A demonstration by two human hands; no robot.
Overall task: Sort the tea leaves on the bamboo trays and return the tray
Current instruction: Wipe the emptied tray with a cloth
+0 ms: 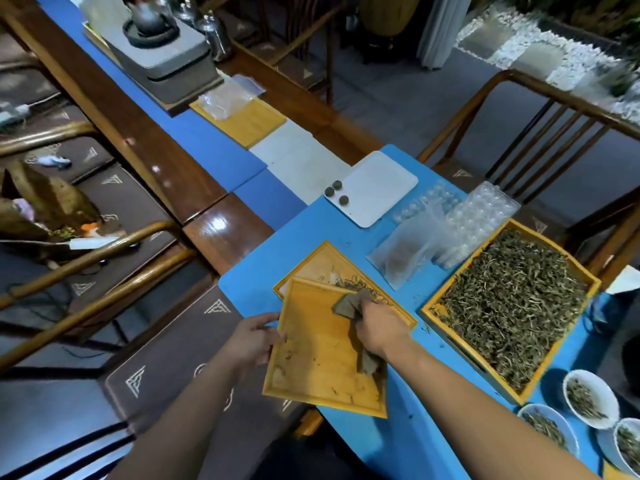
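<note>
Left hand (254, 337) gripping the near bamboo tray (311, 362) by its edge, right hand (379, 327) closing on a brown cloth (349, 306), second tray (329, 261) lying partly covered beneath, tea leaves (356, 285) half hidden by cloth.

Dim indoor light, glare on the wooden table (214, 223) (edges warped, blurry)

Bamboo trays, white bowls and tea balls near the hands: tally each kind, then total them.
Bamboo trays: 3, held tray, tray beneath it, leaf-filled tray
White bowls: 3
Tea balls: 3
Total: 9
</note>
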